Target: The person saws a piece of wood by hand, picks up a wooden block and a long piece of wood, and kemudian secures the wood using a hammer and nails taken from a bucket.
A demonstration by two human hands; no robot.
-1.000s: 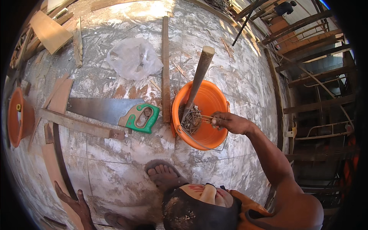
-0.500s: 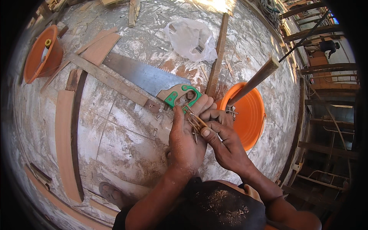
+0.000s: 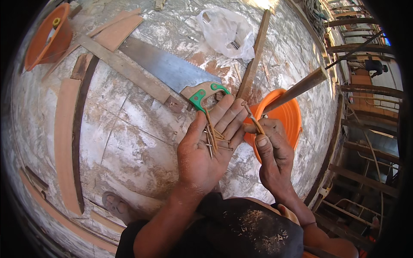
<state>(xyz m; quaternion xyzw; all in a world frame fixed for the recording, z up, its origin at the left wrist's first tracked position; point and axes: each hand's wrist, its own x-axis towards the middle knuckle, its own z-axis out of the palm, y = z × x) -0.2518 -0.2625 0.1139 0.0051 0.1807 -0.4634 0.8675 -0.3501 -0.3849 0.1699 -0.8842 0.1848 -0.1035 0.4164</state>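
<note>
Left hand (image 3: 201,162) is open, loose nails (image 3: 211,129) sitting between the palm's thumb and pinky edges; right hand (image 3: 277,152) pinches a rusty nail (image 3: 254,119). Tilt that uncurled palm and some could slide off.

Your left hand (image 3: 198,154) is palm up, fingers extended, with several loose nails (image 3: 214,134) lying across it. Your right hand (image 3: 277,150) pinches at least one long brown nail (image 3: 256,122) just beside your left fingertips. An orange bucket (image 3: 291,112), partly hidden by your right hand, has a wooden shaft (image 3: 297,89) leaning out. On the dusty floor (image 3: 133,133) lie a green-gripped handsaw (image 3: 167,66) and, farther off, a crumpled plastic bag (image 3: 226,33).
</note>
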